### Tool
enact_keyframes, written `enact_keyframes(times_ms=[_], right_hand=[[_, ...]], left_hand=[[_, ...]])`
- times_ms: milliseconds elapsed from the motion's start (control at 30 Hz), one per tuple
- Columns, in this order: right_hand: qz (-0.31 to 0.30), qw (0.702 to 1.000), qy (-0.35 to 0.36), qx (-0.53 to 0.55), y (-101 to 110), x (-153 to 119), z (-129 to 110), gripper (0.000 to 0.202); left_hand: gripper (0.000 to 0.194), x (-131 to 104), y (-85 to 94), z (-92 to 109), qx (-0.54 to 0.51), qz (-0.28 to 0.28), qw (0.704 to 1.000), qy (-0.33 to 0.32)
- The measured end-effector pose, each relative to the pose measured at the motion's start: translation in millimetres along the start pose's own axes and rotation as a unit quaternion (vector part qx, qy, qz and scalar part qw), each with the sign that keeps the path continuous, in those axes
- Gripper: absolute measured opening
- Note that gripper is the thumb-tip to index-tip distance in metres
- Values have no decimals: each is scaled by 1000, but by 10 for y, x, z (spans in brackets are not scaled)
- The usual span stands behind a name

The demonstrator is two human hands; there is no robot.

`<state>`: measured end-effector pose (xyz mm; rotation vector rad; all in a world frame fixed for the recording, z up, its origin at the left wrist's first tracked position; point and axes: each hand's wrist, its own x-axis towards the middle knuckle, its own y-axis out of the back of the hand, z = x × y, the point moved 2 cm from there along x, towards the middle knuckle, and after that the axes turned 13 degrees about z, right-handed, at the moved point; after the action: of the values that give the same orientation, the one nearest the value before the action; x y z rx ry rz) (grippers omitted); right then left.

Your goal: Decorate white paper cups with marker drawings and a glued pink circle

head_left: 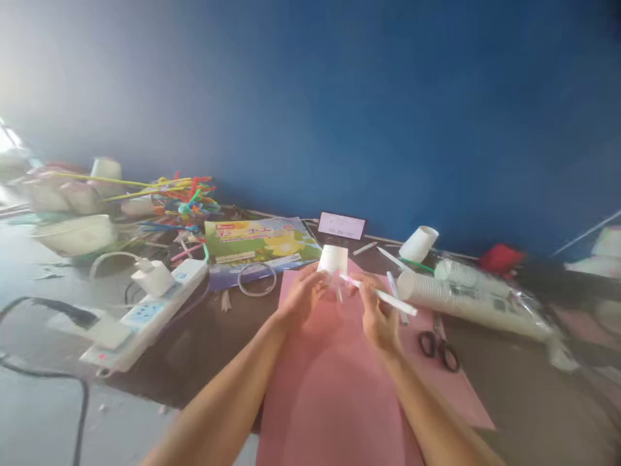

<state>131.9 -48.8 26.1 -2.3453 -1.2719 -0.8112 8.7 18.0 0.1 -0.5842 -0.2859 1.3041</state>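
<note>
A white paper cup (333, 259) stands out at the middle of the work area, with my left hand (305, 291) closed at its lower left side. Blur hides exactly how those fingers meet it. My right hand (379, 317) grips a white marker pen (395, 302), whose pink tip points left, close under the cup. Between the hands is a small pinkish shape (338, 288), too smeared to name. Pink paper (339, 401) lies beneath both forearms. Black-handled scissors (439, 351) rest on it, right of my right hand.
A power strip (150, 314) with plugged-in chargers sits left, near a roll of tape (257, 279) and a colourful paper pack (262, 244). Pipe cleaners (189, 194) pile behind. A phone (341, 225) leans at the wall. Stacked cups (427, 288) and a tipped cup (419, 243) lie right.
</note>
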Motion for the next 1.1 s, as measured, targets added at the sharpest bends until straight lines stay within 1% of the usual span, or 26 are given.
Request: enact_keyframes(times_ms=[200, 500, 700, 933, 1100], right_hand=[[3, 1000, -7, 7, 33, 6, 28, 20], [-1, 1000, -11, 1, 33, 5, 55, 21], [15, 1000, -4, 2, 42, 10, 46, 22], [34, 999, -18, 12, 43, 3, 68, 21], [27, 1000, -13, 8, 37, 0, 78, 22]], left_hand=[[32, 8, 32, -15, -2, 11, 1000, 3], [35, -15, 40, -12, 2, 4, 1000, -3], [38, -9, 41, -7, 1, 11, 1000, -5], [31, 1, 45, -9, -15, 22, 1000, -2], [30, 5, 44, -21, -10, 16, 1000, -7]])
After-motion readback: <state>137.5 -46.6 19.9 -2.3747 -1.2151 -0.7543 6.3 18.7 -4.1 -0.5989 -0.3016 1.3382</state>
